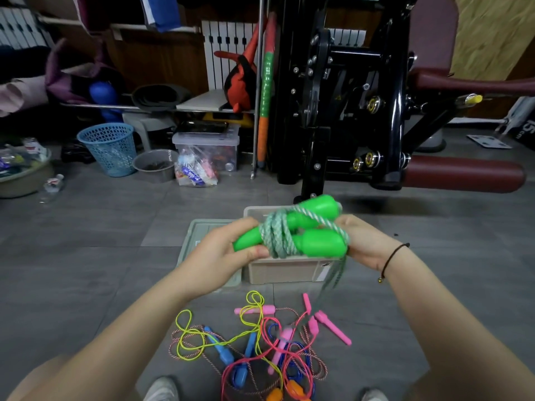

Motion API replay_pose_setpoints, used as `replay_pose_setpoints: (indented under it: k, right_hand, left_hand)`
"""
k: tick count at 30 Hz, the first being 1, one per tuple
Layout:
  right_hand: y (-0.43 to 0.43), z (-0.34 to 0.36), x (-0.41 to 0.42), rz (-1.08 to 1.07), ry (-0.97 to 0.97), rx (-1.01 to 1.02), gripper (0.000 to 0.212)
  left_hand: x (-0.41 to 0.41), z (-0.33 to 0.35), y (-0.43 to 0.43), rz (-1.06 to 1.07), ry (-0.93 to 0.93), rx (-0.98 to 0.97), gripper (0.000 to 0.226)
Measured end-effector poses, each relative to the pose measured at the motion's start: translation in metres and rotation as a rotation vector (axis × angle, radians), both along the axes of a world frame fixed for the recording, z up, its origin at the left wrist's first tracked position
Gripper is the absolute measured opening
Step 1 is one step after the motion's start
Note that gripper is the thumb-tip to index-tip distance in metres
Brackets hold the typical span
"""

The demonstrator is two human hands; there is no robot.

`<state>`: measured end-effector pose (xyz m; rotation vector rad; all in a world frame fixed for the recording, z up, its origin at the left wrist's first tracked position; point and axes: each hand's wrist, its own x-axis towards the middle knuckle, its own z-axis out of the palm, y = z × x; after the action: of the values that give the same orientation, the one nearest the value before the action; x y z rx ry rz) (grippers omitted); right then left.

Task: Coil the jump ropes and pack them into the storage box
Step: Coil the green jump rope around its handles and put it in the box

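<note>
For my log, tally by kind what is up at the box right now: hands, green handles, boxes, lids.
hands: 2, left hand and right hand
green handles: 2, held together, cord wrapped round them
storage box: 1
lid: 1, beside the box
total: 6

A thin black cord bracelet (394, 255) circles my wrist just behind my right hand (362, 241), with a small gold bead (379, 280) hanging from its lower end. My forearms (440, 302) are bare. Well below the bracelet, toward me, show the toes of my pale grey-white shoes (162, 390).
</note>
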<state>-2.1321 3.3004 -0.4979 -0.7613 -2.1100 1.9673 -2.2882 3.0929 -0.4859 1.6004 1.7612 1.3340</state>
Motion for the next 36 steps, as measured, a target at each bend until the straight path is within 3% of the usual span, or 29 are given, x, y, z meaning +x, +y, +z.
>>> replay_pose_setpoints:
  k: [2, 5, 14, 24, 28, 31, 36]
  right_hand:
    - [-0.009, 0.002, -0.005, 0.029, 0.014, 0.037, 0.039]
    - [-0.022, 0.006, -0.011, 0.056, 0.083, 0.017, 0.022]
    - [-0.033, 0.013, -0.027, -0.049, 0.158, 0.443, 0.027]
    - [-0.046, 0.008, -0.033, -0.050, 0.128, -0.026, 0.023]
    - [-0.061, 0.013, -0.030, 0.009, 0.071, 0.191, 0.014]
    - [-0.063, 0.011, -0.032, 0.003, 0.105, 0.205, 0.009]
    - [-0.065, 0.002, -0.036, -0.115, 0.003, 0.380, 0.036]
  left_hand:
    - [0.000, 0.001, 0.004, 0.038, -0.225, 0.059, 0.013]
    - [-0.005, 0.003, 0.008, 0.172, -0.401, 0.136, 0.010]
    - [-0.016, -0.004, 0.024, 0.363, -0.476, 0.171, 0.010]
    - [-0.025, -0.015, 0.032, 0.439, -0.447, 0.123, 0.010]
    - [-0.020, -0.016, 0.036, 0.414, -0.436, 0.128, 0.010]
    - [-0.019, -0.015, 0.037, 0.406, -0.419, 0.134, 0.011]
    - [-0.018, -0.013, 0.038, 0.397, -0.375, 0.129, 0.010]
